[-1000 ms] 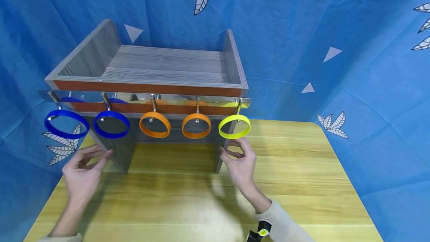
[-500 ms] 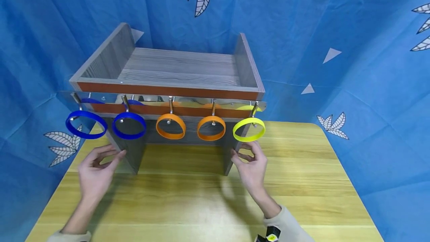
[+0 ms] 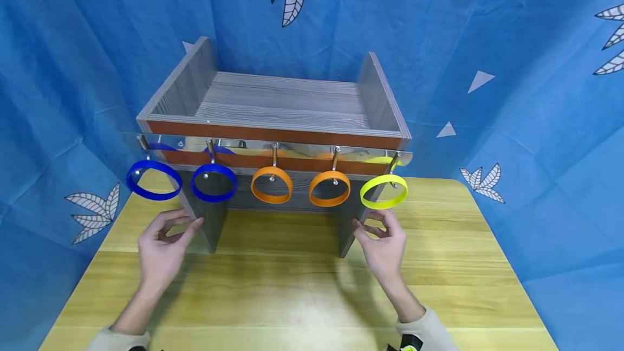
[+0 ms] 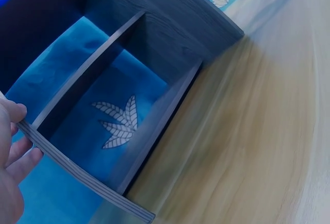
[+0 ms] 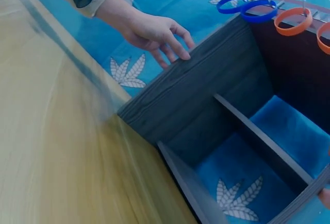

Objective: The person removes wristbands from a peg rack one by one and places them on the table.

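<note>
A grey wood-grain shelf unit stands on the table. Across its front runs a clear strip whose hooks carry two blue rings, two orange rings and one yellow ring. My left hand pinches the front edge of the left side panel between thumb and fingers, also visible in the left wrist view. The right side panel's front edge is pinched by my right hand, just under the yellow ring. In the right wrist view only a bit of the right hand shows.
The unit is on a light wooden table. A blue cloth with white leaf prints hangs behind and at both sides. A crossbar joins the side panels low down.
The shelf unit, with its hanging rings, has shifted to the right along the table. Both hands have moved right with it, keeping their grip on the side panels.
</note>
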Action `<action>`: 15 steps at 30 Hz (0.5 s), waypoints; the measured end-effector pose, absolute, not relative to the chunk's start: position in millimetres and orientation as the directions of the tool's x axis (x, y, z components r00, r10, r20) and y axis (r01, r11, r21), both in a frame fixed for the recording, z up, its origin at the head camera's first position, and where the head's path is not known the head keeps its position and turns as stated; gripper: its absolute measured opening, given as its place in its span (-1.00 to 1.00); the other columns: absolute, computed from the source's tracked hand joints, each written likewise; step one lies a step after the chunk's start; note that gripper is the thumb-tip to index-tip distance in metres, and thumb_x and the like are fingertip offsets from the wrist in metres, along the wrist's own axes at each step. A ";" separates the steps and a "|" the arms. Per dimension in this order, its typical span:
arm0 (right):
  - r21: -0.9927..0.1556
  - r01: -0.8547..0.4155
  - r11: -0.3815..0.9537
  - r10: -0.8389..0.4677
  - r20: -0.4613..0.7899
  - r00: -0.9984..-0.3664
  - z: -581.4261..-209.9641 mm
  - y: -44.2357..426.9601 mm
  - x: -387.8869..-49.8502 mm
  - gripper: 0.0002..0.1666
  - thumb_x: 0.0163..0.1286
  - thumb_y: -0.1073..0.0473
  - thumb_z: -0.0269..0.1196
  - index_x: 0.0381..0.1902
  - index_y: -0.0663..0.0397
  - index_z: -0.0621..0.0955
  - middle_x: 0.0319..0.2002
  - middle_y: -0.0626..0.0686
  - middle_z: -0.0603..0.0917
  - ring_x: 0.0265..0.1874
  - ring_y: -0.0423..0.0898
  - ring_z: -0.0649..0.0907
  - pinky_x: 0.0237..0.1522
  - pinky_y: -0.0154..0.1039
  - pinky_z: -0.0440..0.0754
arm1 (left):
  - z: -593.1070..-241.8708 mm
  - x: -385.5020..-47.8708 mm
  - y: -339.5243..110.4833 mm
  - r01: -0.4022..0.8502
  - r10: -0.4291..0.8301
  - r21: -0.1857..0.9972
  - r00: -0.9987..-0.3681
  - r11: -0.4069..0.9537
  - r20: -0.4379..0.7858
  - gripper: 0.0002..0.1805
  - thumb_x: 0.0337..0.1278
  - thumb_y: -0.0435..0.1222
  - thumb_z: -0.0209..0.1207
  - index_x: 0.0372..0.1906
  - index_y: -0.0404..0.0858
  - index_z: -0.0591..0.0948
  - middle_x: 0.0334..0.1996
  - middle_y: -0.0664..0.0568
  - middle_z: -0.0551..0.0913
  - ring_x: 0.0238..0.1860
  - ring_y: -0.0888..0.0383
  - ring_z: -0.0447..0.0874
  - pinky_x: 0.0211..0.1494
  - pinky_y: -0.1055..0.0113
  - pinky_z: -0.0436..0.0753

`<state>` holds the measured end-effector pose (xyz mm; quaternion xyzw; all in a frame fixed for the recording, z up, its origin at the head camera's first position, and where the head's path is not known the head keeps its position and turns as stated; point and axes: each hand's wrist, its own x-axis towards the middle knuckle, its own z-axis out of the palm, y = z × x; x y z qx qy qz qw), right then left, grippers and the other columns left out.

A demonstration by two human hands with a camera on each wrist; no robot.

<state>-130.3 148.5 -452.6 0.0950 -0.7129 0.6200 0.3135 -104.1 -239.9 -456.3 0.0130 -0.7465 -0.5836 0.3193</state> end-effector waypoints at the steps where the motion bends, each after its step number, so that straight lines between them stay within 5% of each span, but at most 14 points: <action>1: -0.822 -0.527 0.215 0.255 0.568 -0.783 -452.5 150.5 -130.3 -0.58 0.05 0.67 0.41 -0.11 0.34 0.71 -0.22 -0.11 0.70 -0.18 -0.28 0.75 -0.22 -0.45 0.85 | -456.0 -104.5 -237.9 0.355 -0.389 0.880 -0.798 0.315 0.461 -0.75 0.05 -0.65 0.42 -0.13 -0.53 0.71 -0.26 0.47 0.75 -0.25 0.51 0.77 -0.23 0.67 0.77; 15: -0.847 -0.486 0.215 0.277 0.530 -0.801 -448.9 173.9 -127.2 -0.60 0.08 0.69 0.37 -0.09 0.44 0.68 -0.23 -0.25 0.72 -0.21 -0.37 0.75 -0.22 -0.48 0.84 | -453.6 -109.0 -212.1 0.383 -0.369 0.883 -0.805 0.273 0.464 -0.78 0.03 -0.67 0.41 -0.17 -0.53 0.70 -0.31 0.46 0.73 -0.27 0.53 0.76 -0.28 0.66 0.77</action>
